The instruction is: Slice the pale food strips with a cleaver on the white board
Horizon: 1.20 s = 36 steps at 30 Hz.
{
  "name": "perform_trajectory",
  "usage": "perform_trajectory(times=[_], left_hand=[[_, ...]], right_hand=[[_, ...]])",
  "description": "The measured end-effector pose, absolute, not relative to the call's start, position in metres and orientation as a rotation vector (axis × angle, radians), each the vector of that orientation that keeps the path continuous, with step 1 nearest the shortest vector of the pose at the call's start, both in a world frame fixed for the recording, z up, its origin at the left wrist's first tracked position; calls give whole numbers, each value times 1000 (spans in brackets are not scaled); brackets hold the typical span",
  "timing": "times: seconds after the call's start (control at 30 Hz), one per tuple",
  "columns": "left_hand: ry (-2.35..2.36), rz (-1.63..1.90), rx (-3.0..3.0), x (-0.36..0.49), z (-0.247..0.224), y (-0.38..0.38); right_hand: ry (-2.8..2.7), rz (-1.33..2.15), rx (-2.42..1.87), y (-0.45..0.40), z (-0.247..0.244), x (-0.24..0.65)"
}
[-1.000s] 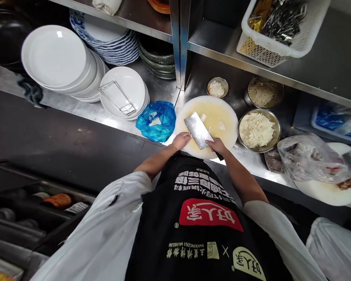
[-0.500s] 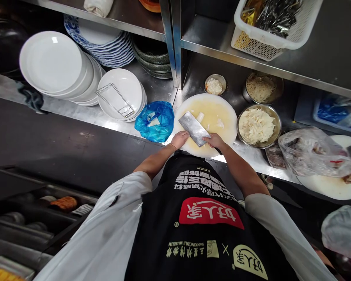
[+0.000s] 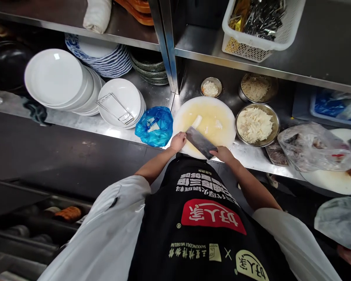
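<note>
My right hand (image 3: 224,153) is wrapped round the handle end of a cleaver (image 3: 201,142), whose broad blade is tilted over the near part of a round white cutting board (image 3: 231,128). My left hand (image 3: 178,141) is at the board's near left edge, close to the blade's far corner. Its fingers are drawn together, and what they hold, if anything, is hidden. A pale white piece (image 3: 197,121) lies on the board just beyond the blade. Smaller white bits (image 3: 218,124) lie to its right.
Left of the board sits a blue plastic bag (image 3: 158,134), beside stacked white plates (image 3: 128,93) with a wire rack on top. To the right stand a metal bowl of pale slices (image 3: 256,125) and a clear bag (image 3: 316,146). A steel shelf edge (image 3: 251,62) overhangs the counter's back.
The cleaver has moved toward me and to the right, leaving more of the pale piece uncovered. My left hand has shifted slightly left, and the whole view has tilted a little.
</note>
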State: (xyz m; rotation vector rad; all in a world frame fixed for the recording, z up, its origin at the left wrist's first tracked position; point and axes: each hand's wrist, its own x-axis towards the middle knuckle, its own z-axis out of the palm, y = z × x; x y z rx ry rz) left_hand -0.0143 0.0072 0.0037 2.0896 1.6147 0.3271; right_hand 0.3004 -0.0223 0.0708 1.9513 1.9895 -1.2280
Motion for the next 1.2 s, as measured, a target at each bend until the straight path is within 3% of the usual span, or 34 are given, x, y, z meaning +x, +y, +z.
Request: perform_trajectory(times=[0.13, 0.3, 0.57, 0.7, 0.83, 1.2], left_hand=[[1623, 199, 2079, -17, 8, 17], [1550, -59, 2036, -13, 17, 32], [1374, 544, 1837, 58, 34, 93], [1455, 273, 2102, 52, 34, 116], [1329, -36, 2332, 23, 26, 98], [1213, 219, 2407, -12, 2, 14]], right_hand=[[1948, -1135, 1944, -80, 85, 353], [1764, -1188, 2244, -122, 90, 374], [1716, -1215, 2379, -142, 85, 367], [1782, -1181, 2302, -144, 83, 371], [1885, -1208, 2152, -131, 84, 361], [1838, -1223, 2153, -76, 77, 348]])
